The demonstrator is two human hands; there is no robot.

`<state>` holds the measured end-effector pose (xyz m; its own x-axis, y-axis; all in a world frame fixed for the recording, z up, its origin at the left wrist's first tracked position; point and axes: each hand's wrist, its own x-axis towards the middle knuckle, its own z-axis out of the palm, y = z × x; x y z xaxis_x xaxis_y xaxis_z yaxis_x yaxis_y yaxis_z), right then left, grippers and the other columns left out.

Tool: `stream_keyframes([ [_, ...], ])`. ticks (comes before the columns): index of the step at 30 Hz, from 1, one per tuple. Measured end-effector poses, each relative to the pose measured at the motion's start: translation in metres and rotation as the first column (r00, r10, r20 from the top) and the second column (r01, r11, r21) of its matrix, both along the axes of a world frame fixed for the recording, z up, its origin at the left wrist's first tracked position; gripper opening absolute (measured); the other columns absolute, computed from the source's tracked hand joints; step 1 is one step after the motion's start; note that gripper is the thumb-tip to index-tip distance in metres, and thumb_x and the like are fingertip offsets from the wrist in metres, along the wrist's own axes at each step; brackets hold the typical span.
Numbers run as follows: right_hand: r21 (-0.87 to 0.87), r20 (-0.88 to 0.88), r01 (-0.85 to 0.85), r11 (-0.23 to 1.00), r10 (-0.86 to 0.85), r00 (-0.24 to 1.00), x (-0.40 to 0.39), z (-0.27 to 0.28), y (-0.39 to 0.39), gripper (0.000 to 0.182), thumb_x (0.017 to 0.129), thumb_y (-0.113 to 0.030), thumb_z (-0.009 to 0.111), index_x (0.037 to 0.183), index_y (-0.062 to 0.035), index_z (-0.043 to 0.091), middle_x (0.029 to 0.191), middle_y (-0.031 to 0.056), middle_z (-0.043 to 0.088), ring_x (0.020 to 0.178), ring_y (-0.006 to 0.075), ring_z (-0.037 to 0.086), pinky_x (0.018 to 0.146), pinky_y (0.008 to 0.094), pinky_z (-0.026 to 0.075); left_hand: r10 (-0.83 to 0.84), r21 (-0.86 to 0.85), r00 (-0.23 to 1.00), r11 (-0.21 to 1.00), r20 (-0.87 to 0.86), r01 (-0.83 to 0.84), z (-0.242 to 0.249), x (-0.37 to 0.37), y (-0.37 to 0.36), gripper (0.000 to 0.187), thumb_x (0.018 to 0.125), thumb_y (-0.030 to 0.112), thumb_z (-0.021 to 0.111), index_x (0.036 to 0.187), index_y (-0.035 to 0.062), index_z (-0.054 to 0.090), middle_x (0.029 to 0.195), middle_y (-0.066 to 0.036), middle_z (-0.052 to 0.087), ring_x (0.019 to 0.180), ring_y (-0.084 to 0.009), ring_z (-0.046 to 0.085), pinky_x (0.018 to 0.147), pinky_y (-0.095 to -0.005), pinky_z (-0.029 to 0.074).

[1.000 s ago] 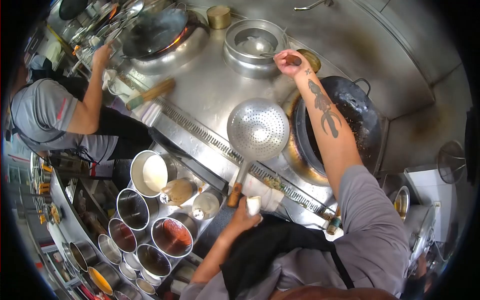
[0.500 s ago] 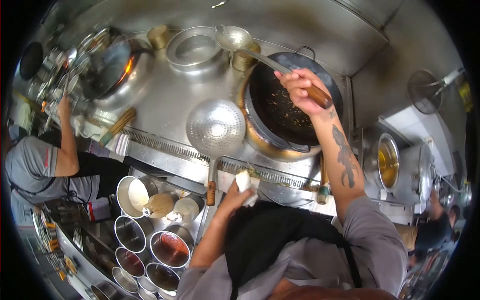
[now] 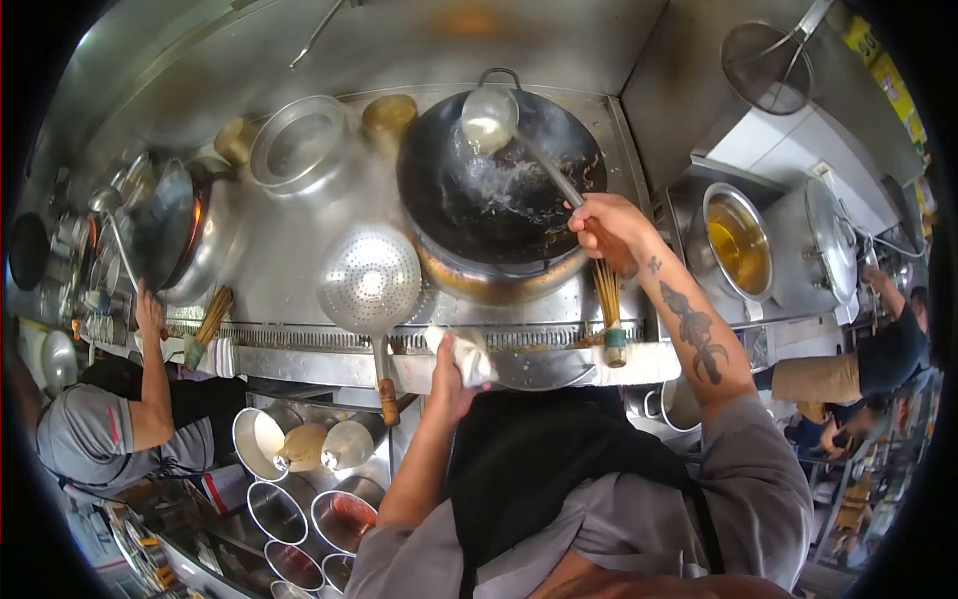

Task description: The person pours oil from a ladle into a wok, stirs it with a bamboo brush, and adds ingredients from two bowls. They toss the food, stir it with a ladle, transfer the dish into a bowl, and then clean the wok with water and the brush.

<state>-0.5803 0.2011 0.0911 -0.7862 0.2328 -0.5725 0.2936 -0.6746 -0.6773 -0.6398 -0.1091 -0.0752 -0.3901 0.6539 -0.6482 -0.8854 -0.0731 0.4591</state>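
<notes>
My right hand (image 3: 611,228) is wrapped round the handle of a ladle (image 3: 490,122), whose bowl is tipped over the far left part of a black wok (image 3: 479,215). Liquid and steam show in the wok beneath it, with dark bits on its right side. A folded white cloth (image 3: 467,359) is held in my left hand (image 3: 455,385) at the stove's front edge. Just left of that hand, a perforated skimmer (image 3: 370,280) with a wooden handle lies across the edge.
A co-worker (image 3: 110,424) handles another wok (image 3: 170,225) at the left. Metal basin (image 3: 297,145) stands behind the skimmer. Bamboo brush (image 3: 611,319) is beside the wok. Yellow liquid fills a pot (image 3: 736,243) at the right. Sauce containers (image 3: 344,519) sit lower left.
The ladle has moved from the back of the stove to over the wok, and liquid and steam now show there. The view has shifted, and my left hand still holds the cloth.
</notes>
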Motion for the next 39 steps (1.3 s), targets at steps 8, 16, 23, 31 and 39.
stream_keyframes([
  [8,0.854,-0.254,0.26,0.45,-0.075,0.964,0.09,-0.091,0.007,0.052,0.089,-0.005,0.058,0.137,-0.0008,0.039,0.074,0.0027,0.054,0.052,0.0066,0.05,0.046,0.0232,0.041,0.126,0.037,0.992,0.991,-0.016,-0.125,0.016,0.001,0.139,0.052,0.094,0.059,0.034,0.1,0.0122,0.055,0.08,-0.004,0.062,0.068,-0.0205,0.061,0.046,-0.0338,0.045],
  [16,0.957,-0.025,0.042,0.285,-0.06,0.998,0.2,-0.21,-0.004,0.039,0.086,-0.009,0.058,0.124,-0.0013,0.049,0.073,0.0157,0.06,0.063,0.0243,0.061,0.06,0.0351,0.049,0.274,-0.118,0.952,0.95,-0.14,-0.291,0.002,0.0,0.186,0.015,0.088,0.023,0.053,0.094,0.0091,0.057,0.077,-0.006,0.061,0.062,-0.0195,0.058,0.043,-0.0317,0.043],
  [23,0.963,-0.037,0.041,0.267,-0.02,0.999,0.18,-0.182,0.004,0.04,0.086,-0.007,0.058,0.124,0.0016,0.05,0.069,0.0042,0.052,0.059,0.0098,0.048,0.052,0.0282,0.042,0.203,-0.15,0.966,0.962,-0.162,-0.227,0.014,-0.005,0.174,0.023,0.091,0.034,0.054,0.095,0.0112,0.057,0.077,-0.005,0.061,0.065,-0.0189,0.058,0.046,-0.0335,0.042],
  [31,0.782,-0.122,0.025,0.623,0.113,0.986,0.05,-0.085,-0.018,0.031,0.089,-0.005,0.057,0.119,0.0016,0.051,0.062,0.0,0.051,0.044,0.0074,0.048,0.039,0.0248,0.038,-0.049,-0.215,0.9,0.975,-0.433,-0.05,0.01,-0.003,0.053,0.06,0.089,0.051,0.056,0.132,0.0103,0.045,0.113,-0.008,0.059,0.098,-0.0222,0.06,0.06,-0.0402,0.05],
  [39,0.779,-0.009,-0.189,0.598,0.312,0.95,-0.207,-0.034,-0.055,0.008,0.085,-0.008,0.056,0.078,-0.0035,0.055,0.061,0.0034,0.053,0.045,0.014,0.053,0.041,0.0283,0.043,-0.817,-0.835,0.212,0.477,-0.536,-0.274,-0.091,-0.002,-0.067,0.083,0.072,0.025,0.073,0.134,-0.0098,0.03,0.106,-0.028,0.054,0.09,-0.0422,0.06,0.079,-0.0447,0.051],
])
